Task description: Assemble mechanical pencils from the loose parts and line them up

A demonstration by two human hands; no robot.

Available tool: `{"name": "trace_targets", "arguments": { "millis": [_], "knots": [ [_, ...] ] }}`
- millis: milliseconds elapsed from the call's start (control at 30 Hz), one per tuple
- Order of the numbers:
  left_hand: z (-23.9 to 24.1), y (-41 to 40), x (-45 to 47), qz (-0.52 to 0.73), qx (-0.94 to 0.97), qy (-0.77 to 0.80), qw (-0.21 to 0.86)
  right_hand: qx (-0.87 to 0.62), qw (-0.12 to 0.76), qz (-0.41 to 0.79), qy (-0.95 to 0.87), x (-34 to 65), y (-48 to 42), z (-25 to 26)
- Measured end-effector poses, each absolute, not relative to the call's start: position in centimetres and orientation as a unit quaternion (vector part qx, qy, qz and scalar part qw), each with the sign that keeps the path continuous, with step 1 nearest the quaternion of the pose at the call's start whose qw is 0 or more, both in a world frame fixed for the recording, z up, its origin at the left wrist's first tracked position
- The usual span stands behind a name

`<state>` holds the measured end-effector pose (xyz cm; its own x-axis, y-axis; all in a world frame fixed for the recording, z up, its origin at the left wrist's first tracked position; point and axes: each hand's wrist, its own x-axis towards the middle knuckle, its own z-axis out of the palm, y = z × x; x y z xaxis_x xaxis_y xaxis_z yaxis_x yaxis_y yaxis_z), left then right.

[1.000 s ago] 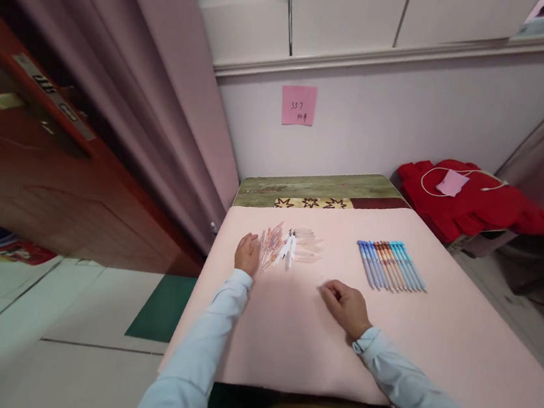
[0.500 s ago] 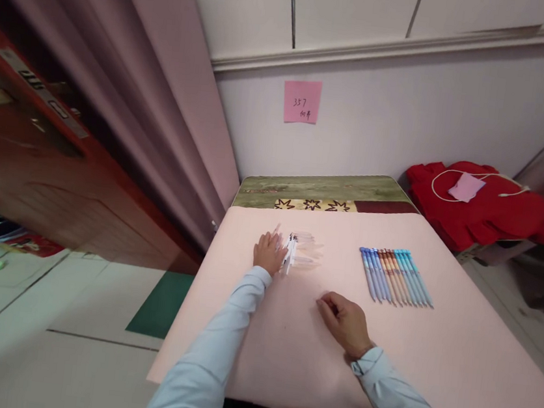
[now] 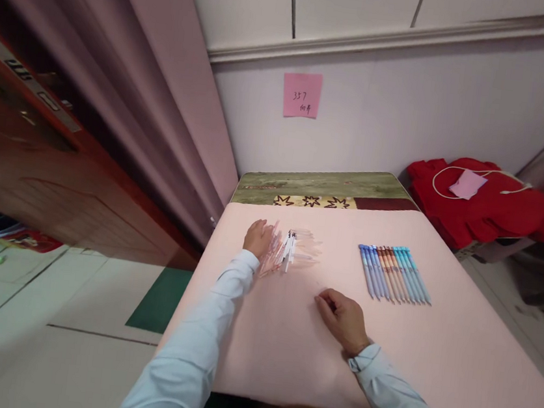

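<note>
My left hand (image 3: 258,238) rests at the left edge of a loose pile of clear, pinkish pens (image 3: 274,251), its fingers a little bent and apart, touching the outermost ones. Some fingertips are hard to make out. In the middle of the pile lie white pens (image 3: 288,250) with dark marks at their far ends. Further clear pens (image 3: 306,258) point sideways to their right. My right hand (image 3: 343,318) lies closed on the pink tabletop, thumb against the curled fingers, with nothing visible in it. Beyond it sits a neat row of blue, brown and turquoise pens (image 3: 394,274).
A pink cover (image 3: 284,356) spreads over the table, whose patterned far end (image 3: 322,190) meets the wall. A pink note (image 3: 301,95) is stuck there. Red cloth (image 3: 491,216) with a white cable lies at right. A curtain (image 3: 169,74) and wooden door (image 3: 58,186) stand at left.
My left hand has slid left from on top of the pile to its left edge, uncovering the pinkish pens. My right hand stays in place, still closed. The view has shifted slightly.
</note>
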<state>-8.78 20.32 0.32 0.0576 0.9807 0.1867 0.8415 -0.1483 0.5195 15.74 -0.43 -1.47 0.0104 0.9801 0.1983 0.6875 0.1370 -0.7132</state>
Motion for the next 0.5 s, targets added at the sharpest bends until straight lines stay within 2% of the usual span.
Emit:
{"name": "trace_targets", "arguments": {
  "millis": [167,500],
  "knots": [
    [-0.3,20.4,-9.5,0.230,0.755,0.593,0.158,-0.619,0.345,0.210,-0.674,15.8,-0.4,-1.6],
    [-1.8,20.1,-8.4,0.144,0.768,0.608,0.138,-0.620,0.346,0.202,-0.675,15.8,-0.4,-1.8]
  ]
}}
